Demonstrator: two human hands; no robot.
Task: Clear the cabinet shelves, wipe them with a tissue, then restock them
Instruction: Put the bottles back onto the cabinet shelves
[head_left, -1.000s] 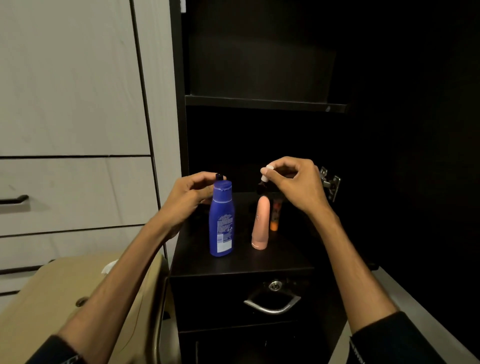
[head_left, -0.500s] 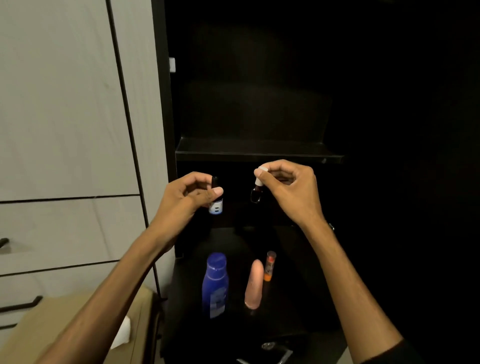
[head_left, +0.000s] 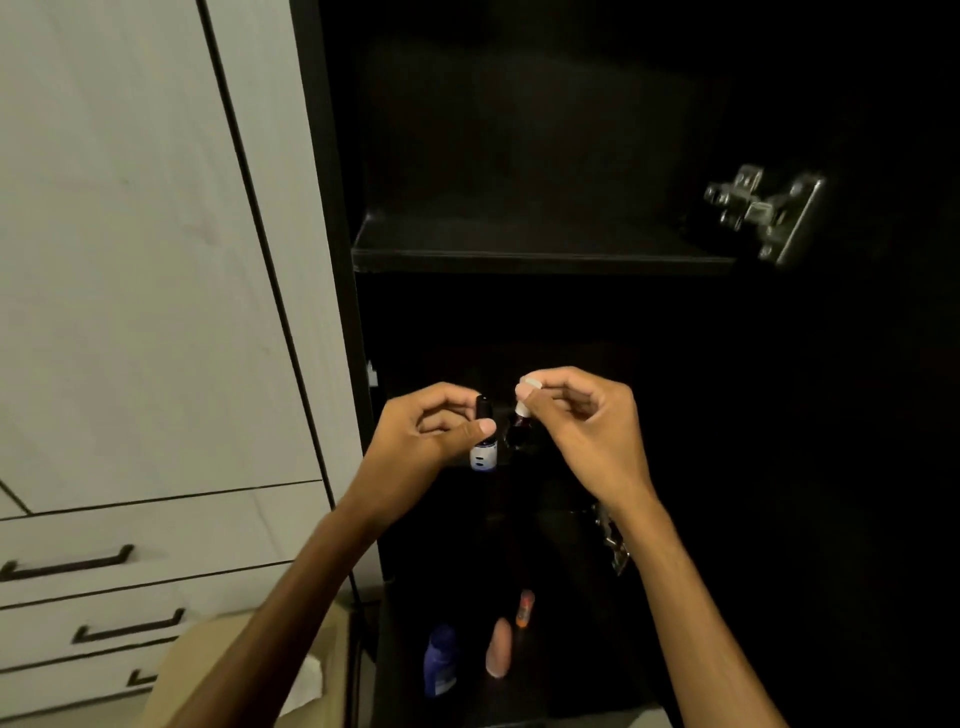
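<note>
Left hand (head_left: 415, 441) grip pinches a small black-capped bottle with white label (head_left: 483, 441); right hand (head_left: 582, 431) grip pinches a dark white-capped dropper bottle (head_left: 521, 423), below the black cabinet shelf (head_left: 519, 254).

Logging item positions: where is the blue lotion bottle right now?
The blue lotion bottle stands low in the head view, on the dark bottom surface, left of the peach tube.

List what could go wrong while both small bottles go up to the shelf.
1. The right hand pinches the dark dropper bottle only by its white cap, so it may swing or slip.
2. The left hand holds the small black-capped bottle close beside it; they could knock together.
3. The shelf is very dark, so placement is hard to judge.
</note>
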